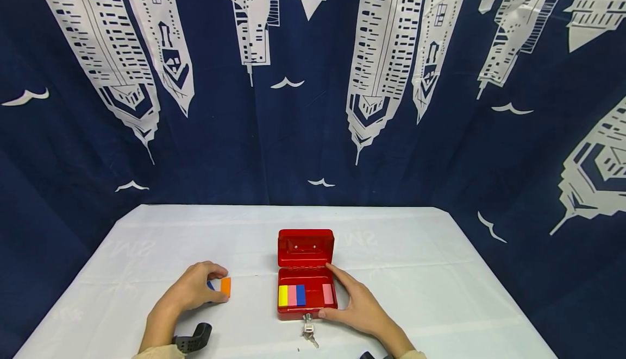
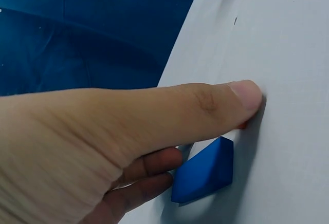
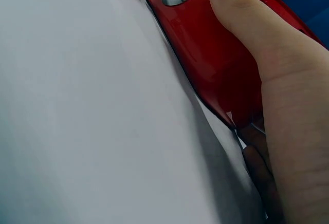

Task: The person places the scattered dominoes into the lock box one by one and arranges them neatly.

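My left hand (image 1: pixel 195 287) pinches a small orange block (image 1: pixel 225 286) between thumb and fingertips, left of the box. A blue block (image 2: pixel 204 171) lies under that hand, close to its curled fingers in the left wrist view. My right hand (image 1: pixel 361 306) grips the right side of a red metal cash box (image 1: pixel 291 315), thumb on the front wall and fingers at the back corner. Its lid (image 1: pixel 306 249) stands raised. Yellow (image 1: pixel 283 296), pink (image 1: pixel 292 296) and blue (image 1: pixel 300 295) blocks sit side by side inside at the left; another pink block (image 1: pixel 327 294) sits at the right.
A ring of keys (image 1: pixel 310 336) hangs from the lock (image 1: pixel 307 318) on the box front. The white tablecloth (image 1: pixel 406 272) spreads around the box. Behind the table hangs a dark blue curtain (image 1: pixel 293 142) printed with white buildings.
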Demonstrator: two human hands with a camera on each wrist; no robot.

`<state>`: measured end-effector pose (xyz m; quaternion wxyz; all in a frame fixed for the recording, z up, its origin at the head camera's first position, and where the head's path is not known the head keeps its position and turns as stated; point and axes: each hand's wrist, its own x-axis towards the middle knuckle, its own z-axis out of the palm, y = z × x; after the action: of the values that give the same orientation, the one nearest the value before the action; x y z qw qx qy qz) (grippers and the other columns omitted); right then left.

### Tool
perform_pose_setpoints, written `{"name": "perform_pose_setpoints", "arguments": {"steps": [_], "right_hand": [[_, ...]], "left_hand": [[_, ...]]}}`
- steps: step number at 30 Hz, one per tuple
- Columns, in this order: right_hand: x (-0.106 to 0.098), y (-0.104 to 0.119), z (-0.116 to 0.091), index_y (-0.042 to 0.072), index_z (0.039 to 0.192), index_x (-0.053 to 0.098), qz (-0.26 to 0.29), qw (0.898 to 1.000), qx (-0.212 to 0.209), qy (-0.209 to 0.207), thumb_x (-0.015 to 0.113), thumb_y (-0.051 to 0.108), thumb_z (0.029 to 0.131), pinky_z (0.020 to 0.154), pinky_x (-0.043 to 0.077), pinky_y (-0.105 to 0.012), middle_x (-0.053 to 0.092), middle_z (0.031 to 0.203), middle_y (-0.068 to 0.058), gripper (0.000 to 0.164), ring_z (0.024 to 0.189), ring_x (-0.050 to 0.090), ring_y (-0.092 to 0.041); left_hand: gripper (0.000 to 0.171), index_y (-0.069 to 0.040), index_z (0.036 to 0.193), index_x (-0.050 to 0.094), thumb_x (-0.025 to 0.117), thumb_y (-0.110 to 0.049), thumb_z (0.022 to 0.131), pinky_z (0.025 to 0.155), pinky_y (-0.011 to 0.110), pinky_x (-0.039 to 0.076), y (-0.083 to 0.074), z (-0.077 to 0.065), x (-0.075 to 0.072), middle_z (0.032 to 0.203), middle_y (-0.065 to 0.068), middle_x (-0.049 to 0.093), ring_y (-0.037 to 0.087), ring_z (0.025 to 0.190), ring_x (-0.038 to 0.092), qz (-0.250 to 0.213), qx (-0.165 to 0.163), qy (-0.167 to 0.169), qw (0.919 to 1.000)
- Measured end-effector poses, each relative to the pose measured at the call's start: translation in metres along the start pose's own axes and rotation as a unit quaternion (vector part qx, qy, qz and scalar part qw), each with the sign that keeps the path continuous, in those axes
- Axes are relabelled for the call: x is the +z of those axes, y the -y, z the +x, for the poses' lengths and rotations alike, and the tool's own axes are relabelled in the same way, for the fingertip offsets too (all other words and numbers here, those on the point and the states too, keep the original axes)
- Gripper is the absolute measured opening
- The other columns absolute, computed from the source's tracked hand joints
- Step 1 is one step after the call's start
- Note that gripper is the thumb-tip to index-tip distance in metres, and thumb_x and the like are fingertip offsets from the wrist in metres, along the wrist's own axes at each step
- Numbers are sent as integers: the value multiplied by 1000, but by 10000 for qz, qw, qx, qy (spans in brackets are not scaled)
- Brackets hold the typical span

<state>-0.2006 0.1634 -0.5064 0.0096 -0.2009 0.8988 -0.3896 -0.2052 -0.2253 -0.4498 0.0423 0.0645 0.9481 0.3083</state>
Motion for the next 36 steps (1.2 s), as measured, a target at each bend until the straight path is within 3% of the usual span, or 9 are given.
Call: {"name": "perform_pose_setpoints", "arguments": {"steps": [21, 36], "right_hand": [[0, -2, 1, 29, 159, 40, -6, 10000, 4, 23, 84, 59, 76, 107, 49, -60, 49, 157, -5, 98, 142, 49, -31], [0, -1, 0, 27, 158, 41, -73, 10000, 51, 7, 84, 59, 76, 107, 49, -61, 49, 157, -6, 99, 142, 49, -32]], "left_hand": [[44, -11, 105, 78, 98, -20, 66, 93, 46, 54, -3, 1, 4, 96, -4, 68, 15, 93, 60, 171, -7, 56, 9998], [44, -13, 109, 78, 95, -25, 71, 100, 53, 51, -8, -2, 6, 106, -2, 70, 25, 107, 64, -57, 575, -255, 9980]]}}
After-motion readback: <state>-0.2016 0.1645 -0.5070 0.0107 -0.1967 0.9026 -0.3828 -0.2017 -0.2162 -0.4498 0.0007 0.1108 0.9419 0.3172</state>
